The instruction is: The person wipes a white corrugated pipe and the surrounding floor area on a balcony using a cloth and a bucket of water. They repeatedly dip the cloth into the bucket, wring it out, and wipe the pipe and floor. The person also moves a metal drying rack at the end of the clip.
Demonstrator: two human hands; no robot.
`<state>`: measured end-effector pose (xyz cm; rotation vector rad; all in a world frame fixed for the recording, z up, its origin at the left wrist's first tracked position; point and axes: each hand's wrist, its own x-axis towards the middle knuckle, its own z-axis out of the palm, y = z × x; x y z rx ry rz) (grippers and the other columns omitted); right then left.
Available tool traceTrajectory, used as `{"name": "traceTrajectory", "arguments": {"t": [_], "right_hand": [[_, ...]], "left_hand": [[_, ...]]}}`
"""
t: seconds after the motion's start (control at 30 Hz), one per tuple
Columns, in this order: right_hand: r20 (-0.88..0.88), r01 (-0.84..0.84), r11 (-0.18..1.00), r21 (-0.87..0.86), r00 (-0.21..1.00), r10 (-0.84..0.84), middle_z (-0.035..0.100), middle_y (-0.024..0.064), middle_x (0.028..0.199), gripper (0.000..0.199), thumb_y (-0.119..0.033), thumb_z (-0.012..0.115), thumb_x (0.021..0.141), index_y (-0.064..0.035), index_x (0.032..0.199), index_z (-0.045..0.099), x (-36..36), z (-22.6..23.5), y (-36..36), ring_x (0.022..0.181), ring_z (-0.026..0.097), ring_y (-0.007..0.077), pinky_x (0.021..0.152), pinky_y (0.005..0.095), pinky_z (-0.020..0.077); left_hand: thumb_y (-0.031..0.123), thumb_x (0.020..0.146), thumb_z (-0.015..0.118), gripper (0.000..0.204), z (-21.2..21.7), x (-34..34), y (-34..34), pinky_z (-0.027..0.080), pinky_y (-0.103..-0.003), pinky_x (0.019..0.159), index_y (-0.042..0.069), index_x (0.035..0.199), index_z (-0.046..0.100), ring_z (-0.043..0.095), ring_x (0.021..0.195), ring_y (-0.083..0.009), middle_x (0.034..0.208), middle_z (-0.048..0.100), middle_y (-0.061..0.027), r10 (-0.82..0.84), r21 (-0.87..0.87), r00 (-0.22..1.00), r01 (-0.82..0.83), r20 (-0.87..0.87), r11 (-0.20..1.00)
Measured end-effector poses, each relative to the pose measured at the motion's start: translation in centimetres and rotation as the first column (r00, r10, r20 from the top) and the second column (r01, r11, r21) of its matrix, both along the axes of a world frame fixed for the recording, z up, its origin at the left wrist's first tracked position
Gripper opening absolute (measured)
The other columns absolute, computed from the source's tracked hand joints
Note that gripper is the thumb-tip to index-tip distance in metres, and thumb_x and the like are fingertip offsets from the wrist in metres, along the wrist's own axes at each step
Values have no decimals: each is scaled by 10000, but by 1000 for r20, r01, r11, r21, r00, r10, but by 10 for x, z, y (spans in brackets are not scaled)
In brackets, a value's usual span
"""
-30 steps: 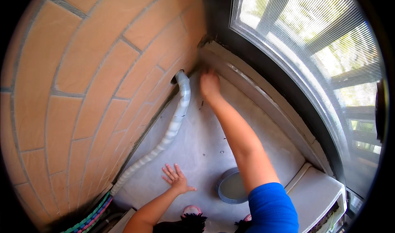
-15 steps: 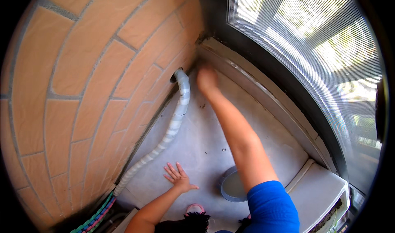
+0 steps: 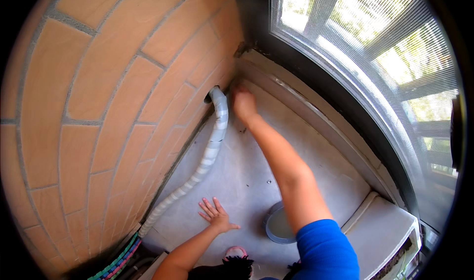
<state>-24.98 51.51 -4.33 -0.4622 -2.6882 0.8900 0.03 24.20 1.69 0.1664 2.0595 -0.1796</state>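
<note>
My left hand lies flat on the grey tiled floor, its fingers spread and nothing under them that I can see. Far ahead, my right arm stretches into the corner by the brick wall. There my right hand is closed and pressed low near the floor; whatever it may hold is hidden by the hand itself. Just left of it, a pipe wrapped in pale tape comes out of a hole in the wall. Beside my right upper arm stands a round grey-blue basin with murky-looking contents, partly covered by the arm.
An orange brick wall rises on the left. On the right, a raised ledge runs below a dark-framed screened window. A pale box-like block stands at lower right. Coloured woven strands lie at lower left. Small debris specks dot the floor.
My right hand has shifted slightly left and down in the corner, closer to the pipe, and looks less blurred. My left hand stays planted on the floor.
</note>
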Motion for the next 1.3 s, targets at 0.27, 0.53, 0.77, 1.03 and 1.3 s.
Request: {"name": "traceTrajectory", "arguments": {"t": [0.27,0.53,0.77,1.03,1.3], "right_hand": [[-40,76,989,130,997,-71,519,159,953,257,-81,467,744,-17,972,565,6,7,8,891,533,302,760,386,462],[22,-206,943,-260,976,219,515,163,957,233,-118,454,776,5,942,562,28,20,-38,895,505,315,788,403,428],[-140,-61,975,214,986,93,505,132,957,304,-109,460,764,-16,1041,545,11,-1,-15,900,491,298,794,401,411],[-204,-223,972,-78,957,204,506,149,900,214,-117,471,750,-26,926,553,39,5,-55,844,469,327,739,416,395],[26,-271,785,-557,939,343,553,125,991,246,-126,520,733,-58,966,561,53,27,-73,904,465,326,777,410,384]], "left_hand": [[571,442,776,1475,2,1,-3,-59,-680,904,-60,1251,-284,-305,1159,-530,1255,-303,-387,15,-23,1000,-14,8,1000],[571,423,784,1502,4,1,-9,-50,-687,899,-68,1228,-311,-315,1153,-528,1243,-321,-387,15,-36,1000,-15,3,999],[541,448,789,1462,10,-1,-2,-67,-670,913,-35,1265,-278,-294,1168,-528,1274,-293,-372,35,19,999,-35,-17,999],[523,448,799,1475,7,0,-5,-58,-678,910,-47,1242,-306,-307,1155,-535,1256,-320,-372,39,-19,999,-39,-4,999],[540,456,787,1466,7,1,-4,-53,-682,908,-52,1248,-295,-302,1154,-539,1258,-311,-379,18,-10,1000,-18,-13,1000]]}}
